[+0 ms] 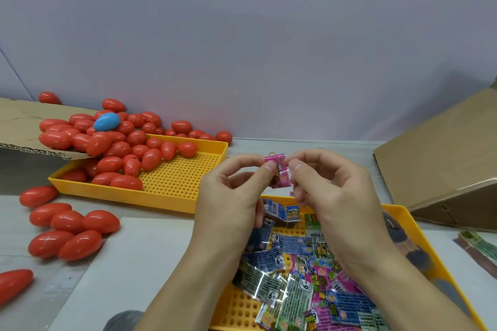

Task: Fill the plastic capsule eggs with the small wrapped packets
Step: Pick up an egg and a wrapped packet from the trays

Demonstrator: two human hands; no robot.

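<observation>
Between both hands, above the near tray, hangs a small pink wrapped packet [279, 171]. My left hand [233, 193] pinches its left edge with thumb and forefinger. My right hand [328, 191] pinches its right edge the same way. Below them a yellow perforated tray [415, 228] holds several loose packets [301, 271] in blue, green and pink wrappers. A second yellow tray [183, 182] at the left holds a heap of closed red capsule eggs [118, 147] with one blue egg [106, 121] on top.
More red eggs [67, 231] lie loose on the table at the left, one at the near-left edge [13, 283]. A cardboard flap [24, 126] overhangs the egg tray. A cardboard box [441, 158] stands at the right. A stack of packets [478, 247] lies at the far right.
</observation>
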